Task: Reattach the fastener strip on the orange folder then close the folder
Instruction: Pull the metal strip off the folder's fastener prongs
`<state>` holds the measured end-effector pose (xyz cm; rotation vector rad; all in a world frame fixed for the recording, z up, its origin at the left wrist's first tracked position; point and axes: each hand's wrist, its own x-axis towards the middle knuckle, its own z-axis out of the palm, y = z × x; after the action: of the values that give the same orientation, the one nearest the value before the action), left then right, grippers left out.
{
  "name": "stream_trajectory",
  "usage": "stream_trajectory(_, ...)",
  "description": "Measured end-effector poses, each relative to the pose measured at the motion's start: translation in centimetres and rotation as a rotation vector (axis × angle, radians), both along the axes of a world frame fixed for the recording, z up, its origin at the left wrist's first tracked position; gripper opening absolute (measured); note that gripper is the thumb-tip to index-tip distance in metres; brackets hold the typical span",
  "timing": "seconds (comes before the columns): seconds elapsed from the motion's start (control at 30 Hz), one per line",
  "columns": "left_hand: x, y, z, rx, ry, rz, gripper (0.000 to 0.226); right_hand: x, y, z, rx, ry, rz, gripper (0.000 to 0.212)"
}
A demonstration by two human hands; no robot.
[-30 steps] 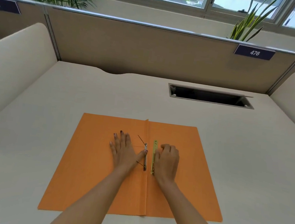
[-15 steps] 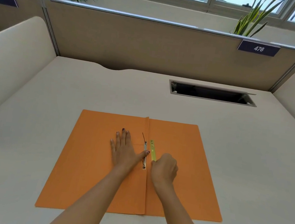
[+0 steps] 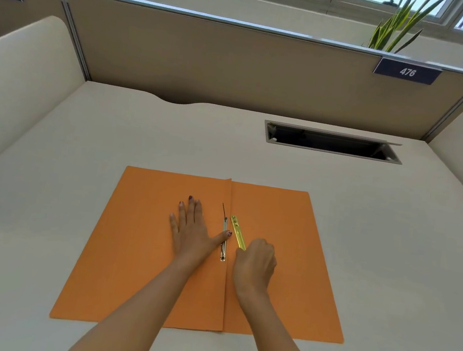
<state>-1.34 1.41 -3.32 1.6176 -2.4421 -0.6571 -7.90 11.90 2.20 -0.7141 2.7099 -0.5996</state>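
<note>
The orange folder (image 3: pixel 133 250) lies open and flat on the desk, its spine running away from me. A silver fastener base (image 3: pixel 224 240) sits along the spine, with one thin prong standing up at its far end. My left hand (image 3: pixel 192 230) presses flat on the left flap, fingers spread, its thumb tip touching the silver base. My right hand (image 3: pixel 256 263) is closed on the near end of the yellow fastener strip (image 3: pixel 237 231), which angles away just right of the base, its far end near the prong.
A rectangular cable slot (image 3: pixel 332 143) opens in the desk (image 3: pixel 390 253) at the back right. Beige partitions stand behind and at both sides, with a plate reading 476 (image 3: pixel 407 71). Plants stand behind the back partition.
My right hand went from lying flat beside the yellow strip to gripping its near end and tilting it toward the silver base. My left hand has stayed in place.
</note>
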Motion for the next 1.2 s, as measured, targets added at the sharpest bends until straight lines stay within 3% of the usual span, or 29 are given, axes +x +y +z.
stream_trajectory(0.1, 0.0, 0.1, 0.0, -0.002, -0.005, -0.001, 0.114, -0.4, 0.2, 0.1, -0.004, -0.035, -0.013, 0.012)
stream_trajectory(0.3, 0.0, 0.2, -0.1, -0.019, -0.007, 0.006, 0.114, -1.8, 0.0, 0.5, 0.012, -0.094, -0.008, 0.035)
stream_trajectory(0.43, -0.1, 0.2, -0.2, -0.02, -0.01, 0.009, 0.113, -1.8, -0.1, 0.7, 0.022, -0.09, 0.01, 0.04)
stream_trajectory(0.53, -0.1, 0.2, -0.2, -0.02, -0.002, 0.013, 0.113, -1.4, 0.0, 0.6, 0.018, -0.069, 0.005, 0.034)
stream_trajectory(0.67, -0.1, 0.2, -0.2, -0.023, 0.005, 0.012, 0.113, -0.5, 0.0, 0.6, 0.037, -0.02, 0.025, 0.005)
stream_trajectory(0.97, -0.1, 0.3, -0.1, -0.031, 0.003, 0.015, 0.112, -0.6, -0.8, 1.6, 0.103, -0.002, 0.079, 0.042)
stream_trajectory(1.2, -0.1, 0.4, -0.1, -0.029, 0.006, 0.014, 0.113, -1.8, -0.9, 1.0, 0.049, -0.18, 0.004, 0.005)
